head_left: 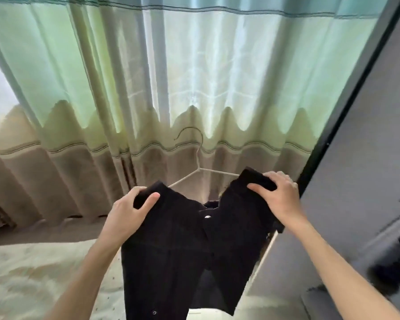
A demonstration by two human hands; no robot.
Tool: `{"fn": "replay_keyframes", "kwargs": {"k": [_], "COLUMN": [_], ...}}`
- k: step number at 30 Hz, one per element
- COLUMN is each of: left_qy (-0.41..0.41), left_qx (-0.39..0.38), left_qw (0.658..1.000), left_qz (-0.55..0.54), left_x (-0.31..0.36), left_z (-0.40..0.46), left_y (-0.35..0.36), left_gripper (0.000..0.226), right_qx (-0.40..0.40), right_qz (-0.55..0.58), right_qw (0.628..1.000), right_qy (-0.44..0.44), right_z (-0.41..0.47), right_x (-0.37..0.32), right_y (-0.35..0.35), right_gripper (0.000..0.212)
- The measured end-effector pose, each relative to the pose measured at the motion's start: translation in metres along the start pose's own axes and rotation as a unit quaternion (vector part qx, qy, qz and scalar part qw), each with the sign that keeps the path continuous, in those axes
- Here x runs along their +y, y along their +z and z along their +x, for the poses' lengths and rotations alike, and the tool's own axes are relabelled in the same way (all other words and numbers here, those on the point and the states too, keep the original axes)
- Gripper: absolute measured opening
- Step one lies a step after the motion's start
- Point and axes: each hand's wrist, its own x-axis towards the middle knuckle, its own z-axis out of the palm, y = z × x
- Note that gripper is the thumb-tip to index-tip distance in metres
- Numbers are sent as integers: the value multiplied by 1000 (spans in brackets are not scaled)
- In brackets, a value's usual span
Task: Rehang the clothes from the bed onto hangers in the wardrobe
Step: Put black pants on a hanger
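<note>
The left hand (pixel 131 210) grips the left shoulder of a black garment (pixel 183 250), fingers curled over the top edge and thumb pressed on the front. The right hand (pixel 278 195) grips the right shoulder the same way, fingers wrapped over the fabric with the thumb on the near side. Both hands hold the garment up in the air, spread open at the front, with a small pale button visible near the neck opening and snap fasteners low on the left panel. A white wire hanger (pixel 195 167) sits inside the garment, its arms running under both shoulders and its hook rising between the hands. Behind hangs a green and beige curtain (pixel 148 88), brightly backlit. Below lies the bed (pixel 32 273) with a pale patterned cover. At the right stands the grey wardrobe (pixel 367 135), its dark edge just beside the right hand.
</note>
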Motion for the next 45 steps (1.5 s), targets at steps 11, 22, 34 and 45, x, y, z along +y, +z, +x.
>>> {"fn": "replay_keyframes", "kwargs": {"k": [11, 22, 34, 45], "left_qy": [87, 259, 419, 491], "left_qx": [-135, -216, -324, -517], "left_qw": [986, 939, 847, 699], "left_qz": [-53, -63, -47, -53], "left_x": [104, 172, 258, 315], "left_z": [-3, 3, -60, -167], "left_y": [179, 254, 324, 384], "left_gripper": [30, 33, 41, 39], "right_qx": [41, 77, 131, 228], "right_qz": [-65, -177, -209, -266], "right_qw": [984, 935, 874, 757], "right_qy": [159, 298, 418, 552], "right_z": [-52, -137, -242, -333], "right_x": [142, 140, 95, 104], "right_y": [-132, -192, -234, -267], "right_gripper": [33, 41, 31, 37]}}
